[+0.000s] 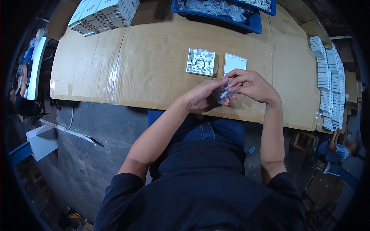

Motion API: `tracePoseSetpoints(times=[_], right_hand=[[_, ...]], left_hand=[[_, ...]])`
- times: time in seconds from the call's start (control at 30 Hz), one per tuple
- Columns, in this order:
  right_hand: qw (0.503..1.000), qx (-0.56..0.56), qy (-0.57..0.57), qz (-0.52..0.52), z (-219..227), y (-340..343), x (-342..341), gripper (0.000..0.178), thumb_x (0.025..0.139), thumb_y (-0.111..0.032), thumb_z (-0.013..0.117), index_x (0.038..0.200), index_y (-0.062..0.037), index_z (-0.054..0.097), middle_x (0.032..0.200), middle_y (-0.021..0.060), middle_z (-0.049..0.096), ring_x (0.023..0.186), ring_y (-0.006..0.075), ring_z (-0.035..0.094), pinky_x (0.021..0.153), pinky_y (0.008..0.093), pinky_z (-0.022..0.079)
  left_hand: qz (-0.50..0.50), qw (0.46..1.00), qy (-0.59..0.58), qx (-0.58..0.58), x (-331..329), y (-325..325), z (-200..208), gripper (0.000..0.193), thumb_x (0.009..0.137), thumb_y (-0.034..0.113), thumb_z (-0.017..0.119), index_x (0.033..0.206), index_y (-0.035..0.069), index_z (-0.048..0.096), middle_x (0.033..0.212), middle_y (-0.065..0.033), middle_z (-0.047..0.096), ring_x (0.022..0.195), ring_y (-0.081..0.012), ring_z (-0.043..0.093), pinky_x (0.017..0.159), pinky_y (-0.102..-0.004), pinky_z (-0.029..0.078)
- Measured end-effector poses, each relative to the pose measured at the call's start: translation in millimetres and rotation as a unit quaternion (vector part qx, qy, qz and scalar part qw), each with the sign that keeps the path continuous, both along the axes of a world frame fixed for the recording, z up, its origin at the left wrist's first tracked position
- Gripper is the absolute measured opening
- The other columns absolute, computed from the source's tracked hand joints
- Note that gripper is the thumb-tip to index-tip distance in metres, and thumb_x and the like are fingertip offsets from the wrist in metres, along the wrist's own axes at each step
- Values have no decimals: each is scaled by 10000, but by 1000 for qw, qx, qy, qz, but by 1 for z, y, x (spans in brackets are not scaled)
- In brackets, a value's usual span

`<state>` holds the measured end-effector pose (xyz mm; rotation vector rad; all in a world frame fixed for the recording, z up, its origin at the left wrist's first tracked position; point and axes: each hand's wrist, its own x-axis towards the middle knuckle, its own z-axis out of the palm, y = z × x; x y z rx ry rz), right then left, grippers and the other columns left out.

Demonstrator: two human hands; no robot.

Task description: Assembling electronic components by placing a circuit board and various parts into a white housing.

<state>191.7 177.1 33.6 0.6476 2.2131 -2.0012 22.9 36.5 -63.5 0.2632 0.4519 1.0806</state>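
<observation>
Near the front edge of the cardboard-covered table, both my hands are closed around a small clear plastic bag (221,95) with small parts inside that I cannot make out. My left hand (202,95) holds the bag from the left, its thumb on top. The fingertips of my right hand (254,87) pinch the bag from the right. Just beyond my hands lies a square white plastic box (200,61), its inner side up, showing grey and white moulded fittings. To its right rests a flat white square cover (235,64), close to my right fingers.
Blue bins (256,26) at the far edge hold many clear plastic bags. White boxes (111,17) are stacked at the far left. Rows of stacked white pieces (327,82) line the table's right end. One person (335,152) is at the right, another (25,98) at the left.
</observation>
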Motion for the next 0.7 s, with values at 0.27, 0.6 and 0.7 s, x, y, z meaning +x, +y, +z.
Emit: tracePoseSetpoints(times=[0.27, 0.6, 0.7], right_hand=[[999, -32, -3, -4, -7, -3, 0, 404, 1148, -314, 474, 1221, 31, 672, 1060, 59, 710, 927, 128, 658, 867, 289, 529], [1000, -11, 19, -22, -12, -15, -2, 450, 1133, -368, 486, 1260, 22, 670, 1015, 43, 704, 892, 108, 665, 819, 269, 525], [999, 10, 19, -26, -8, -17, -6, 458, 1129, -371, 496, 1277, 26, 670, 1016, 41, 704, 866, 100, 655, 787, 262, 523]], left_hand=[[-5, 999, -33, -6, 1, 3, -2, 425, 1125, 420, 479, 1262, 38, 602, 1065, -145, 699, 862, -181, 692, 847, -369, 589], [9, 998, -65, -15, 2, 3, 4, 378, 1105, 422, 524, 1249, 80, 597, 1074, -164, 700, 847, -189, 686, 849, -388, 573], [11, 997, -73, -14, 0, 0, 3, 370, 1102, 415, 531, 1249, 81, 596, 1076, -167, 699, 860, -196, 685, 850, -392, 572]])
